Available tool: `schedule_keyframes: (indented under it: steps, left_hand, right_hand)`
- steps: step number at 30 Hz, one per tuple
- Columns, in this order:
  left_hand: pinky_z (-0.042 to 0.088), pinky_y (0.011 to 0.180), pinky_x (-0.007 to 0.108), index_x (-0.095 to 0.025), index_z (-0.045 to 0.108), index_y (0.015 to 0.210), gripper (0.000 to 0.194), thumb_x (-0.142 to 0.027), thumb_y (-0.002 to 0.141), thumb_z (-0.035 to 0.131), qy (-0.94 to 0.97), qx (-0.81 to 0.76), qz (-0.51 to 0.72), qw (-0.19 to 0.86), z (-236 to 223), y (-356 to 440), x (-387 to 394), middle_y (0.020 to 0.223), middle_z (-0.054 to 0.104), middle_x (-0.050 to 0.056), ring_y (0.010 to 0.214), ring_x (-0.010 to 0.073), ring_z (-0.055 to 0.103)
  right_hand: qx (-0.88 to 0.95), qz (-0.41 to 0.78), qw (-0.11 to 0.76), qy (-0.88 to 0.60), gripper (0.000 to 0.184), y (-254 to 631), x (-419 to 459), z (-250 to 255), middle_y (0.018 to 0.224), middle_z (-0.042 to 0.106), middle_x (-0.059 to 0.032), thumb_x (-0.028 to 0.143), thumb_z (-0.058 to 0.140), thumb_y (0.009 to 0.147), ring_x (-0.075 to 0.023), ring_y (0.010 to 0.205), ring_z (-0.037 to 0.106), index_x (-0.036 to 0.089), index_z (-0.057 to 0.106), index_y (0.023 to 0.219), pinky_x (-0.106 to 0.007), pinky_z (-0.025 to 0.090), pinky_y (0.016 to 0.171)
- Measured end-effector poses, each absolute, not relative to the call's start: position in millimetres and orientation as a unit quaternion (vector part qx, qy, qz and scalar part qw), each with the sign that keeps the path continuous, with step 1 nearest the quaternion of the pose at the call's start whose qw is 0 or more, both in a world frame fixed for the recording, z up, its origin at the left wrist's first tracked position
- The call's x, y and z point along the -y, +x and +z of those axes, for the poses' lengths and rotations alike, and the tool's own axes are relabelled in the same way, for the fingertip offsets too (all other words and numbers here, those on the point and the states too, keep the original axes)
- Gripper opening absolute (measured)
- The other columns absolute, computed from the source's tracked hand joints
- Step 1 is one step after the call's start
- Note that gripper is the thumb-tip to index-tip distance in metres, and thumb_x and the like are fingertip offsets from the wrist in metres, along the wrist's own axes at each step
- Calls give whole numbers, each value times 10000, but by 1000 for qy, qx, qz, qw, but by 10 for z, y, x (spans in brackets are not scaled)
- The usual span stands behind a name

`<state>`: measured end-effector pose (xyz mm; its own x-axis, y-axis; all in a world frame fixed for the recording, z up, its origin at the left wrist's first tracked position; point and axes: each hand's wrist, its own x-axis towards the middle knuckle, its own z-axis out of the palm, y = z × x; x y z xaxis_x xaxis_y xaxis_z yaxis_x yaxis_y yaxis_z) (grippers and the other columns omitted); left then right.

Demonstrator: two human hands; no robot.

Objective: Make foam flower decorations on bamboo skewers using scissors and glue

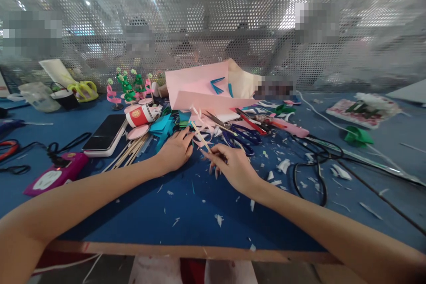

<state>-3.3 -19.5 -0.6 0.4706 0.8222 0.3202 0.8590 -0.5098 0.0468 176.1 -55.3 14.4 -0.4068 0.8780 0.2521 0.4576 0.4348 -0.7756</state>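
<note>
Between the thumb and fingers of my right hand (234,164), a thin wooden stick (201,136) slants up and to the left. My left hand (176,150) lies just left of it with fingers stretched forward, at the edge of a pile of teal paper pieces (162,128). Pale pink paper strips (203,120) lie beyond the stick's tip. Close by on the right are scissors with dark blue handles (244,144). More wooden sticks (132,153) lie left of my left hand. Whether my left fingertips hold any paper is hard to see.
A phone (105,134), a purple power strip (61,173) and a red-white paper cup (138,116) stand left. Green and pink paper plants (126,86) are behind. Large pink sheets (196,82) lean at the back. Rightward are a pink glue gun (293,127), black cables (321,159) and paper scraps.
</note>
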Motion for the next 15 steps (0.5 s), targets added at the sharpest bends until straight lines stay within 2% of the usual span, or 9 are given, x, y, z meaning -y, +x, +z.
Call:
schedule_keyframes:
  steps: [5, 9, 13, 15]
  left_hand:
    - [333, 990, 402, -49, 412, 1160, 399, -163, 779, 382, -824, 496, -234, 146, 37, -28, 263, 1196, 418, 167, 1153, 267, 363]
    - [318, 978, 459, -79, 412, 1128, 367, -111, 766, 366, -786, 506, -275, 223, 224, -49, 352, 1167, 399, 168, 1138, 291, 356]
    - [341, 948, 454, -92, 466, 1048, 301, -85, 774, 341, -749, 564, -256, 237, 592, -130, 279, 1128, 425, 162, 1107, 290, 394]
    - [355, 929, 452, -62, 472, 1053, 294, -133, 798, 343, -731, 604, -218, 228, 779, -183, 127, 1146, 427, 187, 1108, 310, 404]
  right_hand:
    - [767, 297, 362, -439, 228, 1760, 562, 155, 539, 585, 14, 365, 444, 821, -96, 431, 546, 184, 509, 697, -209, 426, 473]
    - [753, 277, 398, -444, 221, 1768, 573, 170, 566, 581, 6, 361, 430, 829, -104, 449, 552, 184, 512, 724, -213, 427, 471]
    - [742, 287, 409, -447, 232, 1754, 589, 162, 575, 577, -1, 371, 410, 838, -112, 462, 555, 179, 515, 760, -220, 436, 479]
    - [741, 283, 409, -450, 231, 1737, 592, 146, 565, 573, -2, 369, 414, 836, -118, 475, 558, 177, 513, 754, -228, 438, 495]
